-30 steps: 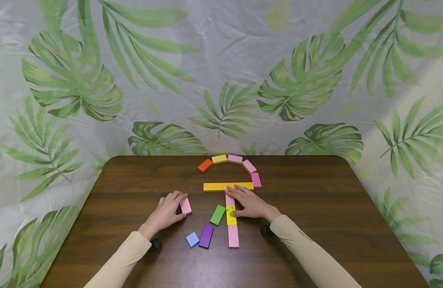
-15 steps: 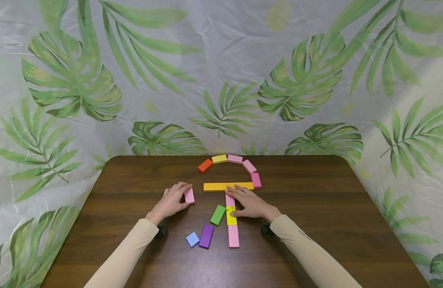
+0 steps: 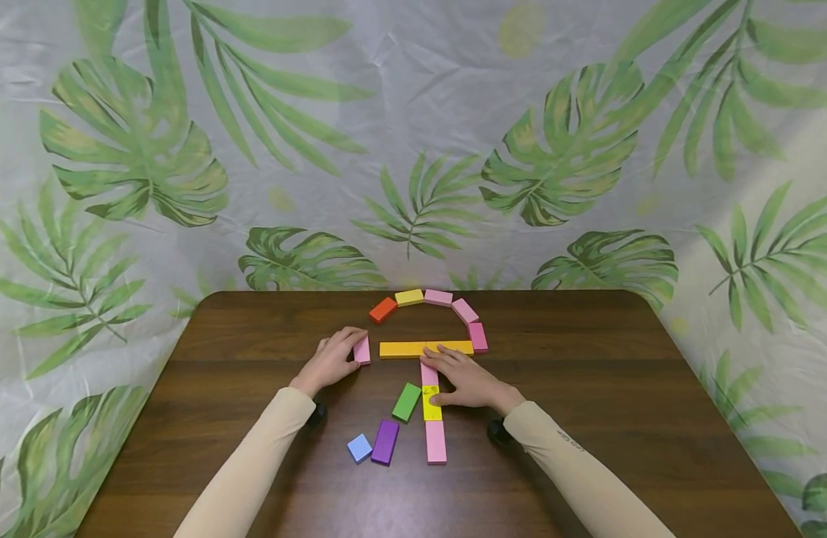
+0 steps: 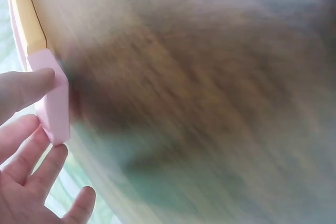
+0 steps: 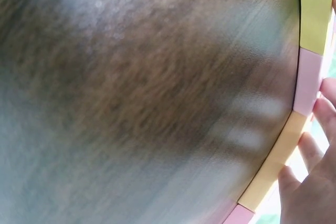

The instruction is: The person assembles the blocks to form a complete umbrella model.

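My left hand (image 3: 332, 359) pinches a pink block (image 3: 362, 350) between thumb and fingertips. That block stands just left of a row of two orange blocks (image 3: 400, 350) laid end to end. In the left wrist view the thumb presses one face of the pink block (image 4: 59, 111), with fingertips at its lower end. My right hand (image 3: 470, 379) rests with spread fingers over the right orange block and the upper pink block (image 3: 429, 373) of a column below. Its thumb touches the column's yellow block (image 3: 432, 407); another pink block (image 3: 436, 442) forms the column's foot.
Above the orange row curves an arc: a red block (image 3: 382, 310), a pale yellow block (image 3: 409, 298) and several pink ones (image 3: 438, 297). Left of the column lie a green block (image 3: 406, 402), a purple block (image 3: 385, 441) and a small blue block (image 3: 360, 448) on the wooden table (image 3: 554, 478).
My left hand has carried the pink block away from me and to the right, up to near the orange row's left end. The right hand has stayed in place.
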A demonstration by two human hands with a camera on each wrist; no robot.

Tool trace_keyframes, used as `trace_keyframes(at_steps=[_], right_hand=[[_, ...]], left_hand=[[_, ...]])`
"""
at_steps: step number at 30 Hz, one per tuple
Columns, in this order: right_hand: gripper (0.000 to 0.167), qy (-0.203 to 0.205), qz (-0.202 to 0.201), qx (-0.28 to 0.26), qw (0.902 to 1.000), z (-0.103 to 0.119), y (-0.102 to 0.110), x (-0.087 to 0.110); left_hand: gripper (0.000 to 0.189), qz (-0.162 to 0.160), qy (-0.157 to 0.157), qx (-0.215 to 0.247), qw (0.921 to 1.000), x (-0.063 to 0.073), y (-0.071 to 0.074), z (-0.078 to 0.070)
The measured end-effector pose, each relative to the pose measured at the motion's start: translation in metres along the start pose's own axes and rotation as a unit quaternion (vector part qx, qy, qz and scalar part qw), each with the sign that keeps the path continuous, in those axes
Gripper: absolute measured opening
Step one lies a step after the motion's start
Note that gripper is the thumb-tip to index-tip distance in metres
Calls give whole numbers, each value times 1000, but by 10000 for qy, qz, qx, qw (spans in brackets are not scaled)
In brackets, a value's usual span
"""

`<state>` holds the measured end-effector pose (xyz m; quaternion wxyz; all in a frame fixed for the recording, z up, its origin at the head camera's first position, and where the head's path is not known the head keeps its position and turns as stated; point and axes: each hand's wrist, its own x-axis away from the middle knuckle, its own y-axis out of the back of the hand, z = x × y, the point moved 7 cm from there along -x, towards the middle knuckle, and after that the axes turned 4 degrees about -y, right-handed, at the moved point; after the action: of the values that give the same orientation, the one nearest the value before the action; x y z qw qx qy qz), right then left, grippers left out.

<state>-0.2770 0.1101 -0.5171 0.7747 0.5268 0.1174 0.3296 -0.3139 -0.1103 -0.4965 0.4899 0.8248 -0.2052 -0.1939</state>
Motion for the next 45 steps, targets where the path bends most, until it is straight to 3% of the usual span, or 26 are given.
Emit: trace_keyframes(at_steps=[9, 22, 33, 45], right_hand=[[81, 5, 20, -18, 10000, 0, -1, 0], [81, 31, 21, -53, 10000, 2, 1, 0], [82, 26, 13, -24, 10000, 0, 0, 0], [81, -1, 36, -10, 10000, -1, -1, -1]], left_hand=[[55, 160, -4, -70, 9998, -15, -6, 1], [55, 392, 57, -88, 9992, -23, -8, 2], [54, 250, 173, -319, 9990, -26, -10, 6], [57, 734, 349, -47, 9967, -30, -16, 7]])
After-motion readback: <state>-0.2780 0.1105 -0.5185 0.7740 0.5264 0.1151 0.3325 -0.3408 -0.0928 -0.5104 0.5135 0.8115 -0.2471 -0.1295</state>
